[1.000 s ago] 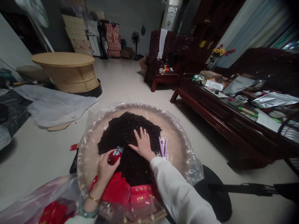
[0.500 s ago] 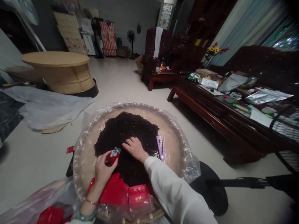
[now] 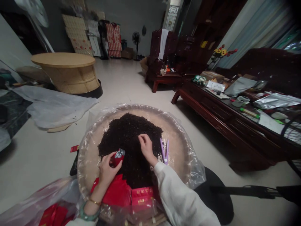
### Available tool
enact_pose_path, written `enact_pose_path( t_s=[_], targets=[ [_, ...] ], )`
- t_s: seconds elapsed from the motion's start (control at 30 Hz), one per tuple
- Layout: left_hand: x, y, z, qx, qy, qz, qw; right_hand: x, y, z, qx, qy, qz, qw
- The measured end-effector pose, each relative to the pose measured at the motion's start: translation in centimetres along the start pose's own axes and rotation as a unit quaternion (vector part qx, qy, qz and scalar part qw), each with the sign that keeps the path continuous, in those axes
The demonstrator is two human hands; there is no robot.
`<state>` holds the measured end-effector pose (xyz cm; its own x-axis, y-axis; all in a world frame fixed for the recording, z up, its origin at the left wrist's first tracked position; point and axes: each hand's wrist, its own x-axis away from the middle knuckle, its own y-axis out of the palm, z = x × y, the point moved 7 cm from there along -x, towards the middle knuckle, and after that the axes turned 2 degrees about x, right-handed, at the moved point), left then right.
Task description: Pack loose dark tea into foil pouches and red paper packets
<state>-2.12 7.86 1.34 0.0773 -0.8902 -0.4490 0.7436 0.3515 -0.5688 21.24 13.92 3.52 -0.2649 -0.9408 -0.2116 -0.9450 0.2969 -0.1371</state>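
My left hand (image 3: 109, 169) pinches a small red foil packet (image 3: 117, 159), its silvery open mouth turned up. My right hand (image 3: 147, 147) is over a heap of dark, loose, dried tea leaves (image 3: 128, 130), fingertips pressed together; anything between them is too small to make out. The heap lies on a wide round tray (image 3: 175, 125) lined with clear plastic. Right of my right hand rests a purple, hair-straightener-like clamp (image 3: 165, 152), its arms apart. Below my hands lie flat red packets (image 3: 117, 193) and a red packet stack with gold print (image 3: 142, 196).
More red packets (image 3: 53, 215) sit in a clear plastic bag at lower left. A black fan base (image 3: 215, 194) stands on the floor to the right. Beyond are a dark wooden table (image 3: 202, 106) with clutter and a round wooden table (image 3: 68, 59).
My right hand has shifted right and its fingers have drawn together over the tea leaves. My left hand keeps hold of the red packet. The whole view has swung slightly left.
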Motion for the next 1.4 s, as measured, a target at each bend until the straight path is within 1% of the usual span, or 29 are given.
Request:
enact_pose_path(
  t_s=[0.03,0.1,0.13,0.2,0.23,0.27,0.3,0.37,0.5,0.67,0.83,0.93,1.13,1.2,1.3,1.37,1.4],
  targets=[
    [0.0,0.0,0.1,0.001,0.002,-0.003,1.0,0.0,-0.4,0.8,-0.06,0.05,0.022,0.997],
    [0.1,0.1,0.4,0.003,0.01,-0.012,1.0,0.2,-0.6,2.2,-0.181,0.143,0.033,0.973],
    [0.1,0.2,0.5,0.004,0.017,-0.017,1.0,0.5,-0.5,2.8,-0.242,0.183,0.028,0.952],
    [0.1,0.3,0.8,0.007,0.031,-0.024,0.999,1.1,-0.1,3.5,-0.363,0.253,0.018,0.897],
    [0.1,0.3,1.0,0.008,0.035,-0.027,0.999,1.3,0.1,3.6,-0.407,0.274,0.011,0.871],
    [0.2,0.4,1.0,0.008,0.037,-0.03,0.999,1.4,0.1,3.5,-0.43,0.281,0.002,0.858],
    [0.2,0.4,1.0,0.008,0.037,-0.033,0.999,1.5,0.2,3.3,-0.44,0.279,-0.007,0.853],
    [0.2,0.5,1.0,0.006,0.033,-0.039,0.999,1.6,0.3,3.0,-0.444,0.272,-0.02,0.853],
    [0.2,0.6,1.1,0.003,0.036,-0.041,0.999,2.1,1.0,2.7,-0.442,0.274,-0.026,0.854],
    [0.3,0.9,1.7,0.011,0.049,-0.044,0.998,3.2,3.1,1.6,-0.429,0.259,-0.058,0.863],
    [0.4,1.3,1.6,0.005,0.034,-0.04,0.999,4.3,5.3,-0.3,-0.423,0.243,-0.052,0.871],
    [0.4,1.4,1.3,0.005,0.027,-0.035,0.999,4.8,6.3,-1.3,-0.415,0.228,-0.051,0.879],
    [0.4,1.5,0.6,0.0,0.007,-0.027,1.0,5.2,6.8,-2.8,-0.332,0.17,-0.099,0.922],
    [0.4,1.6,0.4,0.003,0.004,-0.027,1.0,5.3,7.0,-3.4,-0.326,0.151,-0.125,0.925],
    [0.5,1.8,0.2,0.006,0.006,-0.026,1.0,5.6,7.5,-4.2,-0.335,0.127,-0.165,0.919],
    [0.5,1.7,0.0,0.002,0.005,-0.021,1.0,5.6,7.1,-4.4,-0.327,0.105,-0.165,0.925],
    [0.5,1.6,-0.2,-0.002,0.003,-0.018,1.0,5.4,6.5,-4.1,-0.303,0.092,-0.149,0.937]
  ],
)
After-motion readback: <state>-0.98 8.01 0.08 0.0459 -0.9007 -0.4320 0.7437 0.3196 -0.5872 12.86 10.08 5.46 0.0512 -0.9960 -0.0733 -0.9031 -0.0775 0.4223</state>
